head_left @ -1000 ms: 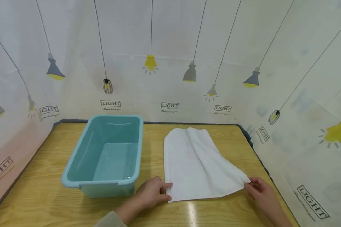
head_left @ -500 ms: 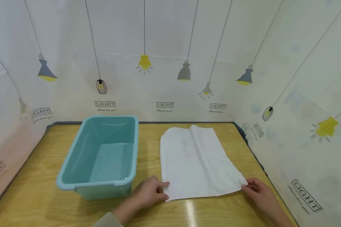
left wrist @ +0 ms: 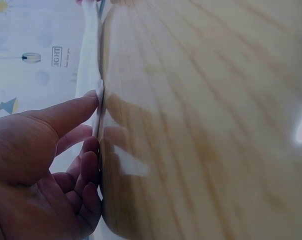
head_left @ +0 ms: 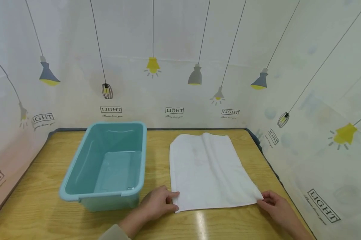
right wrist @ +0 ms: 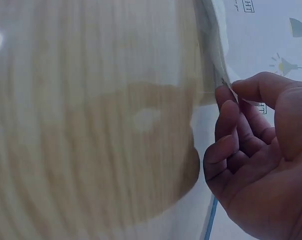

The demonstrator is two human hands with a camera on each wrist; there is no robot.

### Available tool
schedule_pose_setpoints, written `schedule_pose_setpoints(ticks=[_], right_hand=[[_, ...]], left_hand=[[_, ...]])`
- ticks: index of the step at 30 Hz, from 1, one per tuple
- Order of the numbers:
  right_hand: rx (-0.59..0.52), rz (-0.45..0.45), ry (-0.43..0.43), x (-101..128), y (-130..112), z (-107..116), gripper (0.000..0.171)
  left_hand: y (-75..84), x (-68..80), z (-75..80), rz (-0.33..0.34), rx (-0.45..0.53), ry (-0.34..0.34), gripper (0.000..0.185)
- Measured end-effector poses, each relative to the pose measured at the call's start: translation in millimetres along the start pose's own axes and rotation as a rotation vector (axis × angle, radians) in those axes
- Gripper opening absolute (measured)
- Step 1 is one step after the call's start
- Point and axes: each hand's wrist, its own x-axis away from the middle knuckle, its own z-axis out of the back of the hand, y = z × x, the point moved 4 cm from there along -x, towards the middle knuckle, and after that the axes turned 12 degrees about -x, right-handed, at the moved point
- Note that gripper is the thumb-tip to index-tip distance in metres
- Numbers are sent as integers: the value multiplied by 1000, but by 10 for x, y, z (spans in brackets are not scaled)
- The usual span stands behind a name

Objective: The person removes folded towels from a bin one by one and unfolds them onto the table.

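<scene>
Your left hand (head_left: 158,203) pinches the near left corner of the white towel (head_left: 206,171), thumb on top and the other fingers curled beneath the edge; the left wrist view shows the thumb (left wrist: 66,114) pressed against the thin white hem with the fingers (left wrist: 88,165) tucked just under it, hard against the table (head_left: 42,206). Your right hand (head_left: 274,205) holds the near right corner of the same towel, its fingertips closed together on the cloth; in the right wrist view the thumb and forefinger (right wrist: 226,107) meet on a sliver of white fabric, though that view is blurred enough that the exact hold is probably a light pinch and no more can be said. Between your two grips the towel's near edge runs straight and taut, lying flat on the wooden table. From both grips the towel stretches away from you, with a soft ridge running lengthwise from its far edge down toward your right grip. Just beyond your left grip, on its outer side and a little farther from you, stands a teal plastic basin (head_left: 78,166), close to the towel's left edge but apart from it. A curtain (head_left: 180,50) printed with hanging lamps closes off the table beyond the towel and outside your right grip.
</scene>
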Motion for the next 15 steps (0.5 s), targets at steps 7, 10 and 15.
schedule_pose_setpoints(ticks=[7, 10, 15], right_hand=[[-8, 16, -7, -83, -40, 148, 53], [15, 75, -7, -156, -157, 165, 56], [47, 192, -75, -318, -430, 6, 54]], left_hand=[[10, -4, -6, -13, 4, 4, 52], [4, 0, -4, -9, 8, 6, 53], [-11, -5, -11, -17, 8, 12, 53]])
